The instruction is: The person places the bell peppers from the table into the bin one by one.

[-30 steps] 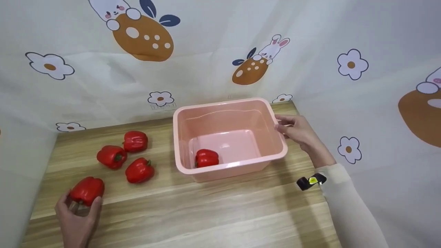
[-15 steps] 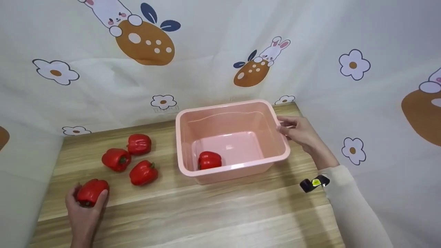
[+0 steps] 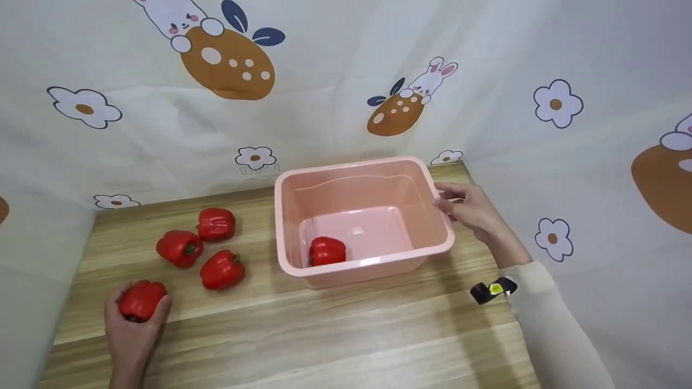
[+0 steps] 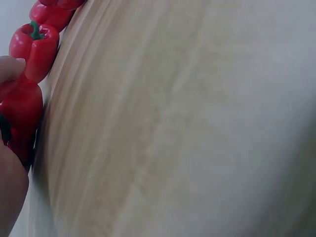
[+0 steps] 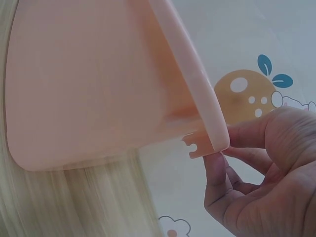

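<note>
My left hand [image 3: 131, 332] holds a red bell pepper [image 3: 143, 300] at the front left, with the thumb along its right side and the fingers round its left. In the left wrist view, thumb and fingertip show at opposite ends of this pepper [image 4: 22, 111]. Over on the right, my right hand [image 3: 469, 209] pinches the rim of a pink plastic basin [image 3: 363, 264]. The right wrist view shows fingertips and thumb meeting at the rim's corner [image 5: 217, 140]. Inside the basin, near its front left corner, lies another red bell pepper [image 3: 327, 250].
Three more red bell peppers [image 3: 223, 269] [image 3: 179, 248] [image 3: 216, 224] lie grouped on the wooden table [image 3: 324, 335] between the left hand and the basin. A printed curtain [image 3: 324, 81] encloses the table's back and sides. A black strap device [image 3: 493, 289] is on the right wrist.
My left hand has closed in around the front left bell pepper, its thumb now snug against the side. The right hand keeps its pinch on the basin, which stays in place.
</note>
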Demonstrator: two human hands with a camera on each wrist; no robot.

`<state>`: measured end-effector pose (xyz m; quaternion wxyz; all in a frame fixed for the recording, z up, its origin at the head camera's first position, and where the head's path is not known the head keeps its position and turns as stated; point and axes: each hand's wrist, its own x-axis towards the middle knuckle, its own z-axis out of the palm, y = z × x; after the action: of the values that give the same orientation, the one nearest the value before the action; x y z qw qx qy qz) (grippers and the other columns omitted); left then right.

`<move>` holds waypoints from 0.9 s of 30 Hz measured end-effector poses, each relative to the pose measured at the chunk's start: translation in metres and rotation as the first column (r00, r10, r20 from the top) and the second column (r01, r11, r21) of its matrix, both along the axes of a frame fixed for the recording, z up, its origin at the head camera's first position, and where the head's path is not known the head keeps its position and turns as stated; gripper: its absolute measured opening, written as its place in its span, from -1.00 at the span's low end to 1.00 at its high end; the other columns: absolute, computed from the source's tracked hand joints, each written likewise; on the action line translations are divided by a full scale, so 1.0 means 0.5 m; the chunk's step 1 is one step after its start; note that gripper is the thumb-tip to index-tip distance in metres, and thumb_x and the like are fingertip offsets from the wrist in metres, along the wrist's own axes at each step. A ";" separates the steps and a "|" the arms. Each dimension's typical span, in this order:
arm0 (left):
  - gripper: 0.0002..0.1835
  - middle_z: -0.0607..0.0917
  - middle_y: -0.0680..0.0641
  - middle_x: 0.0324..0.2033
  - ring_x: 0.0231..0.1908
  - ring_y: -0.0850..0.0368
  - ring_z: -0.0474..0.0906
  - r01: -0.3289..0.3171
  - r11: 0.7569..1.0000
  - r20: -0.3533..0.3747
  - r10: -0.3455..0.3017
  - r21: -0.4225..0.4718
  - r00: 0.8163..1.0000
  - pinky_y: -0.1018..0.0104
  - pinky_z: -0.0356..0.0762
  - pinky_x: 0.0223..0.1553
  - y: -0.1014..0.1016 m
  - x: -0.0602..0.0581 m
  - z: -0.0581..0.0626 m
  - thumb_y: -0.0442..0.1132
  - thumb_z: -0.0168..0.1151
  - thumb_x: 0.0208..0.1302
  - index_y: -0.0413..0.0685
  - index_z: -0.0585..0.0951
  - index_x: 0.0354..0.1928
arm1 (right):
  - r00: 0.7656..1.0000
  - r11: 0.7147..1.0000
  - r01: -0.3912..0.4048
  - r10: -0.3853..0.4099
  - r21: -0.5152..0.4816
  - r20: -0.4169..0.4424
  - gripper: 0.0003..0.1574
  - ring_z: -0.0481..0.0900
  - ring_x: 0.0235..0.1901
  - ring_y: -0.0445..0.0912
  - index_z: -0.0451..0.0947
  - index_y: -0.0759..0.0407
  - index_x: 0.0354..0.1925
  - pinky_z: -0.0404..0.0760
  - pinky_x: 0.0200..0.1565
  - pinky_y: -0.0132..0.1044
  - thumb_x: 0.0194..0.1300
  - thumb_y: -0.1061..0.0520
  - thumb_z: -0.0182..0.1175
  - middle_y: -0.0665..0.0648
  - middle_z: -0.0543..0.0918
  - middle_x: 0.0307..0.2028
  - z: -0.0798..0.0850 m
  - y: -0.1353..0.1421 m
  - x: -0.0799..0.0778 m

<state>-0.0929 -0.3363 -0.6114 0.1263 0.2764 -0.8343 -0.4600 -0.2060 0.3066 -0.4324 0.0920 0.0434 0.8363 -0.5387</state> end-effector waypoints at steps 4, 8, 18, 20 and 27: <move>-0.06 0.38 -0.14 0.43 0.34 -0.09 0.33 -0.006 1.000 -0.013 0.006 -0.025 1.000 -0.11 0.41 0.21 0.006 0.008 0.006 -0.07 0.54 0.23 0.04 0.25 0.58 | 1.000 1.000 -0.007 0.007 -0.005 -0.004 -0.33 0.69 -0.19 -0.26 0.41 0.31 0.48 0.79 -0.11 -0.38 0.47 0.27 0.22 0.46 0.61 0.13 0.003 -0.001 -0.002; -0.08 0.35 -0.13 0.46 0.37 -0.11 0.29 -0.010 1.000 -0.012 0.010 0.003 1.000 -0.18 0.42 0.26 0.013 0.010 0.021 -0.08 0.51 0.26 0.07 0.25 0.58 | 1.000 1.000 -0.016 0.016 0.006 -0.009 -0.33 0.70 -0.21 -0.24 0.40 0.33 0.49 0.79 -0.13 -0.37 0.47 0.27 0.22 0.48 0.62 0.13 0.004 0.000 -0.002; -0.08 0.28 -0.12 0.54 0.48 -0.11 0.22 -0.022 0.996 0.013 0.021 0.082 1.000 -0.31 0.44 0.39 0.038 0.012 0.078 -0.06 0.49 0.31 0.18 0.21 0.61 | 1.000 1.000 -0.008 0.008 0.012 0.003 -0.31 0.69 -0.21 -0.27 0.38 0.30 0.51 0.78 -0.12 -0.41 0.48 0.25 0.21 0.51 0.61 0.19 -0.001 0.003 0.003; -0.10 0.32 -0.09 0.51 0.42 -0.07 0.26 -0.004 0.998 -0.006 0.004 0.057 1.000 -0.11 0.51 0.31 0.044 0.013 0.088 -0.07 0.51 0.29 0.17 0.24 0.59 | 1.000 1.000 -0.004 0.004 -0.005 0.010 -0.31 0.70 -0.20 -0.27 0.38 0.29 0.51 0.79 -0.10 -0.40 0.48 0.25 0.21 0.52 0.60 0.21 -0.001 0.002 0.003; -0.15 0.41 -0.04 0.40 0.28 0.05 0.34 0.072 0.997 -0.055 -0.074 -0.040 0.996 0.33 0.44 0.05 0.068 0.012 0.115 -0.13 0.52 0.27 0.11 0.32 0.54 | 1.000 1.000 0.007 -0.007 -0.011 -0.005 -0.31 0.71 -0.20 -0.25 0.40 0.28 0.50 0.80 -0.10 -0.37 0.46 0.25 0.22 0.53 0.62 0.20 -0.006 0.000 0.001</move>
<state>-0.0867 -0.3023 -0.5540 0.1383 0.2302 -0.8485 -0.4560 -0.2057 0.3065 -0.4354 0.0884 0.0447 0.8333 -0.5439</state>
